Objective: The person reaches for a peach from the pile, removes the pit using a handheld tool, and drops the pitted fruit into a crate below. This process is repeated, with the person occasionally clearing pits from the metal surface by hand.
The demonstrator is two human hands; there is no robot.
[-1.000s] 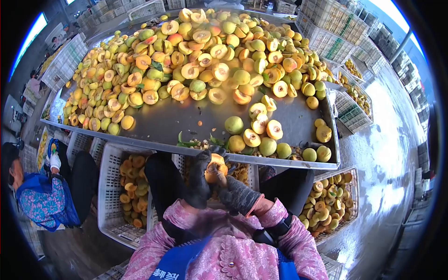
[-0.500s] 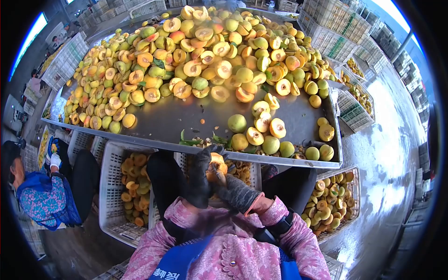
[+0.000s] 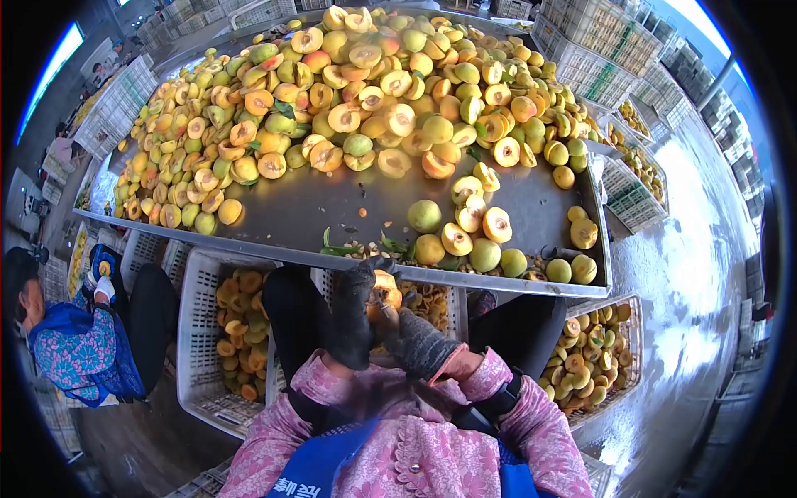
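My left hand (image 3: 352, 309), in a dark glove, is closed around a yellow-orange peach (image 3: 383, 292) above the crate between my knees. From the right, my right hand (image 3: 421, 342), in a grey-black glove, meets the same peach with its fingers curled. Whatever those fingers hold is too small and hidden to name. Just beyond my hands runs the front edge of a metal table (image 3: 315, 203), where halved peaches (image 3: 457, 239) and whole peaches (image 3: 485, 255) lie. Peach skins or scraps (image 3: 427, 307) show in the crate under my hands.
A large heap of cut peaches (image 3: 349, 116) covers the table's far side. Crates of peaches stand at my left (image 3: 241, 332) and right (image 3: 585, 357). A co-worker (image 3: 83, 340) sits at the far left, holding a fruit. Stacked crates (image 3: 598, 50) and a wet floor (image 3: 681, 332) lie right.
My hands stay together on the peach, with only a small shift of the fingers. The view has shifted slightly. At the left, the co-worker's gloved hand has moved a little.
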